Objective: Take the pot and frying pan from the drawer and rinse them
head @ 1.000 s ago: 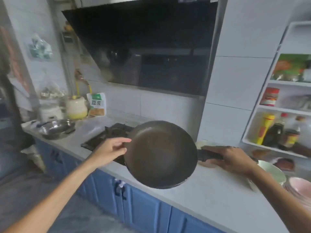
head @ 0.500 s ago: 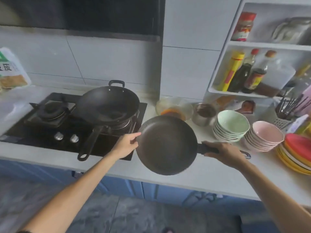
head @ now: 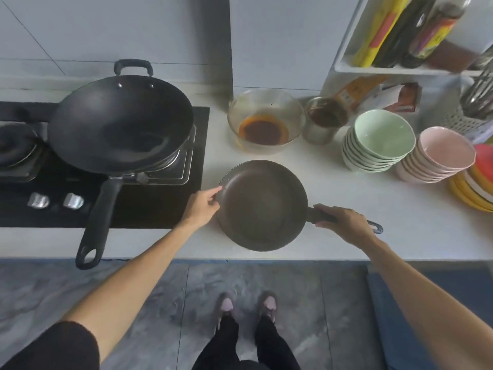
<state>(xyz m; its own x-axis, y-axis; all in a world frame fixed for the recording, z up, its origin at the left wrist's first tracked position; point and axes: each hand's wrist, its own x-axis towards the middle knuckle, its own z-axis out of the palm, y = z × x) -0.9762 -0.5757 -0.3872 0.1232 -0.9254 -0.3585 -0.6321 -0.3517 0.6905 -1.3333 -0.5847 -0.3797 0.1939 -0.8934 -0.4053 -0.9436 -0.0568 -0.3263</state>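
Observation:
A dark round frying pan [head: 262, 205] lies level over the white countertop [head: 373, 222], just right of the stove. My right hand [head: 344, 222] is closed around its black handle. My left hand [head: 202, 206] pinches the pan's left rim with fingers and thumb. A black wok [head: 120, 124] with a long handle sits on the stove's right burner; its handle sticks out past the counter's front edge. No drawer is in sight.
A black gas stove [head: 149, 209] fills the left. Behind the pan stand a glass bowl of dark sauce [head: 265, 120] and a metal cup [head: 324, 118]. Stacked green bowls [head: 378, 140], pink bowls [head: 440, 156] and plates [head: 477, 188] crowd the right. A shelf [head: 400, 68] holds bottles.
My view has tipped down toward the counter and floor. The pan has come lower and flatter, close over the countertop, with both hands still on it.

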